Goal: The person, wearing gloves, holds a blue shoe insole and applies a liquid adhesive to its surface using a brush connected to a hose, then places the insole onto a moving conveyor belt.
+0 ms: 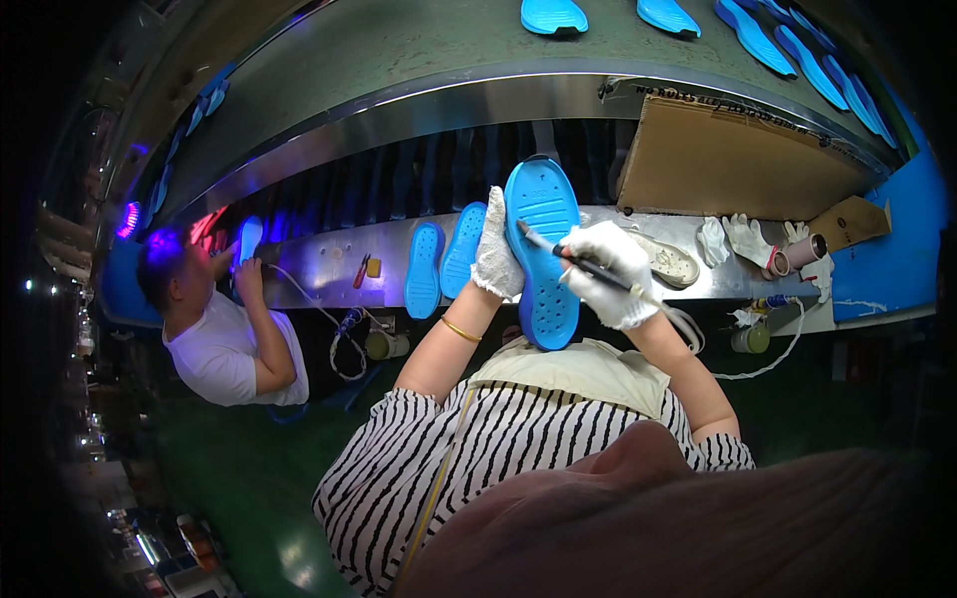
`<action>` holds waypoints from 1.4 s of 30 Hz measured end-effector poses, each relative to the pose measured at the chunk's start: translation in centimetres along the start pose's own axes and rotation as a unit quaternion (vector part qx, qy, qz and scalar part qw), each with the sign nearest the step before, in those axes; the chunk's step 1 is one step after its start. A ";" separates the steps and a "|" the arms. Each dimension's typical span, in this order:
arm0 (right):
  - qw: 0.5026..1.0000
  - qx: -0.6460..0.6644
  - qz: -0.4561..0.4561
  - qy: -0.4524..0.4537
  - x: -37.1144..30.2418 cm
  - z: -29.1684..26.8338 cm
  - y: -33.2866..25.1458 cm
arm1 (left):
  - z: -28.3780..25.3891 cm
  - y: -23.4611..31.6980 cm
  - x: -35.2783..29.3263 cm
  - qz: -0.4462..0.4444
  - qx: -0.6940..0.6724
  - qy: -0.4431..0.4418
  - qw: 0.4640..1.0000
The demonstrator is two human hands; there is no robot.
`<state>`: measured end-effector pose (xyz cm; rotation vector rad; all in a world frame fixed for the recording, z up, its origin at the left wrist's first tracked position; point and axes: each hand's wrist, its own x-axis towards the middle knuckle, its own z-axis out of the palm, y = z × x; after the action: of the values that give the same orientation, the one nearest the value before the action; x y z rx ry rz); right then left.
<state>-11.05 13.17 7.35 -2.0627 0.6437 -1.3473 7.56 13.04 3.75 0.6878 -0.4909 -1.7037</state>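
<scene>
A bright blue shoe sole (548, 304) stands lengthwise before me, its ridged, perforated face toward me. Wrapped along its left edge is my left hand (495, 257), in a white knit glove with the thumb pointing up. My right hand (610, 271), gloved the same way, grips a dark-handled brush (546, 243). The brush tip touches or hovers just over the left side of the sole's middle; I cannot tell which. A pale tube runs from the handle's rear. Left of the sole, two more blue soles, an outer one (424, 271) and an inner one (463, 251), lean on the bench.
Beyond the steel bench (309, 284), a conveyor belt (419, 45) carries blue soles. To my right lie a cream sole-shaped piece (666, 261), white gloves (746, 239) and a cardboard sheet (738, 159). At left, a co-worker (234, 344) holds another sole near red-violet light.
</scene>
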 end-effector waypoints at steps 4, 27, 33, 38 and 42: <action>0.985 0.116 0.102 -0.078 -1.8 -0.3 0.0 | -0.4 0.1 -0.8 -0.017 0.015 -0.023 0.999; 0.980 0.187 0.038 -0.054 0.1 -1.0 1.0 | 0.7 0.3 3.5 0.096 -0.230 -0.245 0.937; 0.986 0.130 0.090 -0.046 -0.1 -0.8 1.2 | 0.2 2.3 4.8 0.170 -0.194 -0.286 0.923; 0.889 0.399 0.223 -0.023 0.0 -1.2 1.2 | 0.8 3.7 4.8 0.166 -0.168 -0.385 0.892; 0.962 0.198 0.182 -0.039 0.4 -2.1 1.4 | 1.7 4.6 3.9 0.136 -0.034 -0.275 0.951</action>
<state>-12.95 11.44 7.31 -1.5786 0.6233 -1.0734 9.12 8.16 7.27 0.0724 -0.8687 -1.6259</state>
